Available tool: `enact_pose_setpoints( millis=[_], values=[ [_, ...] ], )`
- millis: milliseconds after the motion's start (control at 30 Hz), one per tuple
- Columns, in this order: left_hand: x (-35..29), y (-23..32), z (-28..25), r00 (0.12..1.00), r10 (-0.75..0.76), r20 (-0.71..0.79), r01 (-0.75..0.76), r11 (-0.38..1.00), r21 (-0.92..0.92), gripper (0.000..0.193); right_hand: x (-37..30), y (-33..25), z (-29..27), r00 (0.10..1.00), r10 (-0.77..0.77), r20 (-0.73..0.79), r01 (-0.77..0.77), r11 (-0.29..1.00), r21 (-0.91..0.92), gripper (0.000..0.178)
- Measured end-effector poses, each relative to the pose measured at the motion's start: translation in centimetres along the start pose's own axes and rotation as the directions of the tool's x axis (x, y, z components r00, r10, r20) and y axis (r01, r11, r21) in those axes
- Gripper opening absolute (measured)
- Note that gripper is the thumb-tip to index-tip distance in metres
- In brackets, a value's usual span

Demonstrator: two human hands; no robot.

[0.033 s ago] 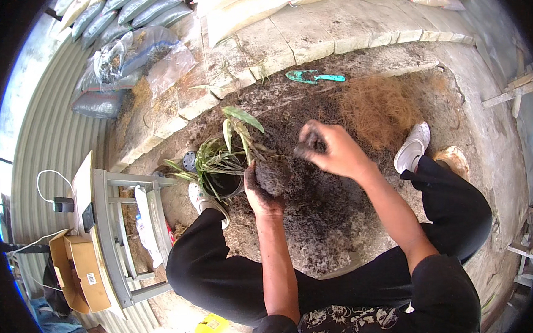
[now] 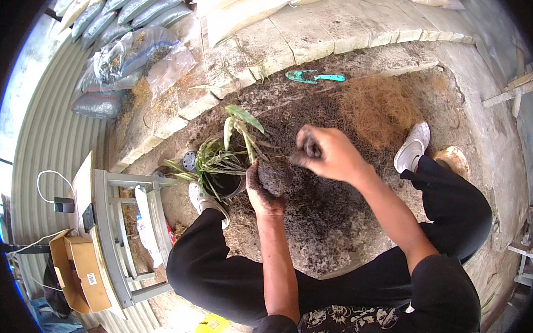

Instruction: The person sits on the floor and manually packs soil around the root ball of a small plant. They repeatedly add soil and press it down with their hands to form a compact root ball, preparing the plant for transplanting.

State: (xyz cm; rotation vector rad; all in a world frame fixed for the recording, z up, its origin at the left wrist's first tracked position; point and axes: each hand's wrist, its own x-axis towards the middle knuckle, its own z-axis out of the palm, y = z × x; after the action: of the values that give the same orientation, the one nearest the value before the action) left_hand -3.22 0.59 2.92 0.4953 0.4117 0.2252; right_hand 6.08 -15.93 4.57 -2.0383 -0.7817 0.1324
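Note:
My left hand (image 2: 264, 193), dark with soil, is wrapped round the root ball (image 2: 276, 177) of a green leafy plant (image 2: 242, 121). The plant tilts up and to the left out of that hand. Just right of the root ball is my right hand (image 2: 326, 152), its soiled fingers curled into a pinch; whether anything is between them I cannot make out. Left of the plant stands a black pot (image 2: 225, 185) with more long-leaved plants (image 2: 214, 158) in it. Dark loose soil (image 2: 328, 208) covers the ground beneath both hands.
A turquoise hand trowel (image 2: 315, 77) lies beyond the soil, left of a heap of brown fibre (image 2: 378, 109). Filled sacks (image 2: 251, 12) line the back ledge. At left are a grey metal-framed table (image 2: 106, 233) and an open cardboard box (image 2: 87, 274); a yellow object (image 2: 211, 326) sits near the bottom.
My right hand has shifted slightly left, its fingertips closer to the root ball. The plant in my left hand has turned a little, its top leaf moving slightly.

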Motion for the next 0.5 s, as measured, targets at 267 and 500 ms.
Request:
enact_pose_setpoints(
  millis=[267, 500],
  values=[
    [0.4, -1.0, -1.1, 1.0, 0.005, -0.029, -0.002, 0.996, 0.092, 0.031, -0.6, -0.6, 1.3, 0.956, -0.254, -0.149, 0.263, 0.964, 0.046, 0.028],
    [-0.3, 0.5, -0.6, 0.995, -0.083, 0.055, 0.085, 0.996, -0.039, 0.037, 0.0, 1.0, -3.2, 0.952, 0.065, -0.299, 0.01, 0.97, 0.243, 0.014]
  ],
)
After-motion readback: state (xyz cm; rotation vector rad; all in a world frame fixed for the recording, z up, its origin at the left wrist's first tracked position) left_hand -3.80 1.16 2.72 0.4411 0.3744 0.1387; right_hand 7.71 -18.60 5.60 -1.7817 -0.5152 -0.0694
